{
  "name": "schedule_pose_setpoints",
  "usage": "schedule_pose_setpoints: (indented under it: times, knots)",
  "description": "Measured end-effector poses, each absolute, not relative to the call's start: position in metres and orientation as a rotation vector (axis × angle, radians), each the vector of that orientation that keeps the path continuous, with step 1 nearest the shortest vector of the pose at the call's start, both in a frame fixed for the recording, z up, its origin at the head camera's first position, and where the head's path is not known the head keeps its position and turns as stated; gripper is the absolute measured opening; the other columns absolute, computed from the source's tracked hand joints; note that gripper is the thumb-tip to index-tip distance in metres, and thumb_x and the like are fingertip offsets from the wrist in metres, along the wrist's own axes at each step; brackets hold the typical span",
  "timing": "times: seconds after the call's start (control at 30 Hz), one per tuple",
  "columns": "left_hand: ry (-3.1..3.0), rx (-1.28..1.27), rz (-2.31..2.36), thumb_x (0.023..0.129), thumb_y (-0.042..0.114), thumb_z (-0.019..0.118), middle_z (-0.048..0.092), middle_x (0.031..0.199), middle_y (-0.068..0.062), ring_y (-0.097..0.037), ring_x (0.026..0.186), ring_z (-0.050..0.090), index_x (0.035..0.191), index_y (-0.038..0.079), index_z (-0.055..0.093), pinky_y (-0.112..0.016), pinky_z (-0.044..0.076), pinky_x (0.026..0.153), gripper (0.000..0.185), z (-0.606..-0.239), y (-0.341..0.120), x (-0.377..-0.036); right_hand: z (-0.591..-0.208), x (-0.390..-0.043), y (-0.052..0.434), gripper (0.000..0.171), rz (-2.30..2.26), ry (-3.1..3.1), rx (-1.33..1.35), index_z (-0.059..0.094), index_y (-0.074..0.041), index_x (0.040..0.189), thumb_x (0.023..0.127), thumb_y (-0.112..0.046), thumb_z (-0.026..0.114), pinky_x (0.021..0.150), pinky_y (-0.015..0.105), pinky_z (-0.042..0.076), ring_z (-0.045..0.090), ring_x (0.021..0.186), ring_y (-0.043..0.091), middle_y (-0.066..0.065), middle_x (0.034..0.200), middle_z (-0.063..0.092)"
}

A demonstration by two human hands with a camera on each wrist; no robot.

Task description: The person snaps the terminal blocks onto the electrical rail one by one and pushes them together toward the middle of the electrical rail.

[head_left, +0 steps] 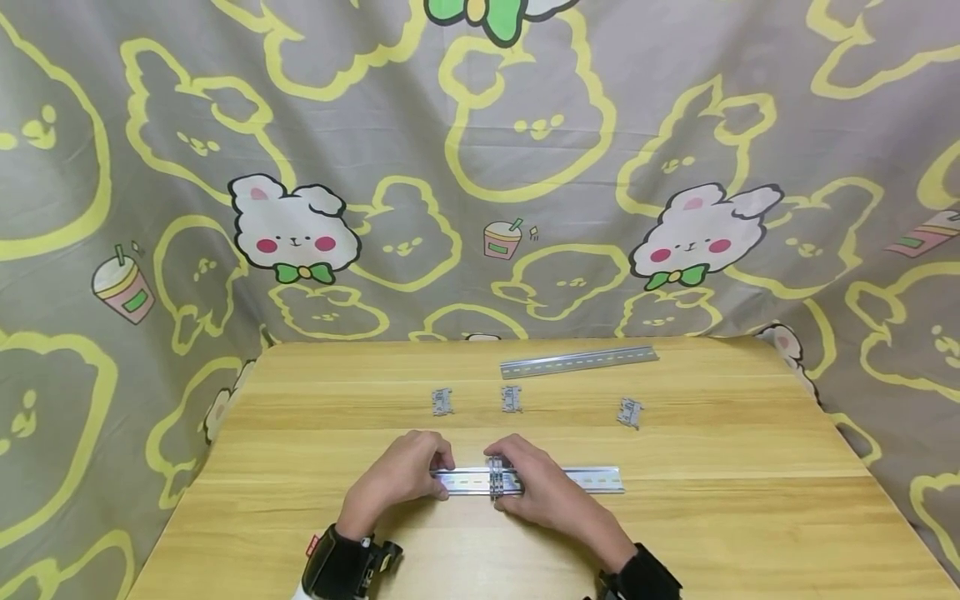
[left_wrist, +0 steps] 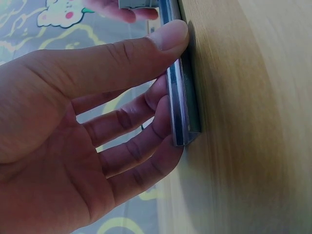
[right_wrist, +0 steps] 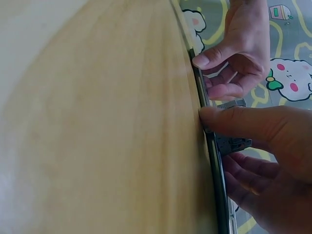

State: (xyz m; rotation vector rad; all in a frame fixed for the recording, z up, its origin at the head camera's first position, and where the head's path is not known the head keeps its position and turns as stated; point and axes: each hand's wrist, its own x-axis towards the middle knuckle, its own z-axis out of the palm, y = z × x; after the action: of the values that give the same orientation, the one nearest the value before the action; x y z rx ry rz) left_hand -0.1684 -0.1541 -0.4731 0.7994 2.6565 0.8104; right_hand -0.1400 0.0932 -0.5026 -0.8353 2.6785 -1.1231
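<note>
A silver slotted DIN rail (head_left: 600, 479) lies crosswise near the front of the table. At its left end my left hand (head_left: 405, 468) grips it, thumb on the near edge and fingers on the far edge. Grey terminal block pieces (head_left: 496, 477) sit across the rail near its middle; whether they are one or two is unclear. My right hand (head_left: 542, 487) holds them between thumb and fingers, its palm hiding part of the rail. In the right wrist view, the grey block (right_wrist: 231, 145) stands against the rail beside the right thumb.
Farther back lie three loose grey terminal blocks: a left one (head_left: 442, 402), a middle one (head_left: 512, 398) and a right one (head_left: 630, 413). Behind them a second DIN rail (head_left: 577, 363) rests slightly slanted. A patterned curtain (head_left: 420, 275) hangs around the wooden table (head_left: 300, 392).
</note>
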Motion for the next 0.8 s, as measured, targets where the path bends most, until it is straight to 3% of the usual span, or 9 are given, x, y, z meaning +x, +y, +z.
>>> schedule_pose_setpoints:
  times: [0.8]
  knots:
    - [2.659,0.815,0.812,0.065,0.004,0.094,0.066,0.079,0.004,-0.013,0.071,0.058,0.083,0.011,0.073,-0.027,0.048,0.067,0.028,-0.4751,-0.1549,-0.1693,-0.4977,-0.1477,0.0905,0.044,-1.009,2.713,-0.85,0.068,-0.009,0.11,0.071,-0.012,0.089,0.073,0.02,0.052,0.055,0.085,0.005,-0.008,0.1,0.061]
